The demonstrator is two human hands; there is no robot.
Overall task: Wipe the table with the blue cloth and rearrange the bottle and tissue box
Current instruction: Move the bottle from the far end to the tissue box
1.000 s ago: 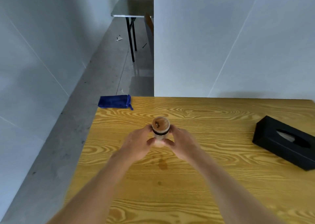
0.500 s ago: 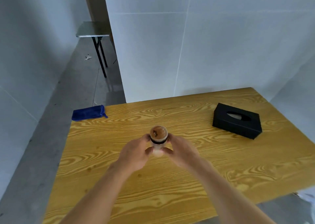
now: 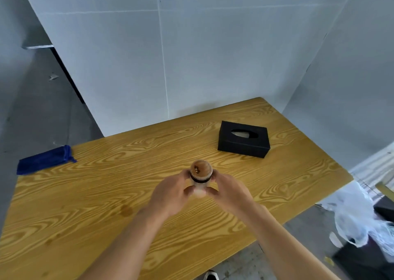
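A pale bottle [image 3: 201, 176] with a round wooden cap and a black band stands upright over the middle of the wooden table [image 3: 106, 194]. My left hand [image 3: 170, 191] grips its left side and my right hand [image 3: 230, 189] grips its right side. Whether its base touches the table is hidden by my fingers. The folded blue cloth [image 3: 43, 159] lies at the table's far left corner, partly over the edge. The black tissue box [image 3: 244, 139] sits at the far right, a tissue showing in its oval slot.
White wall panels stand behind and to the right of the table. A crumpled clear plastic bag [image 3: 358, 218] and a dark object lie on the floor at the right. A shoe tip [image 3: 211, 275] shows below the table's near edge. A small dark stain [image 3: 126, 210] marks the wood.
The view has swung to the right, so the cloth now sits far left and the tissue box nearer the centre. Both hands still hold the bottle in the same grip.
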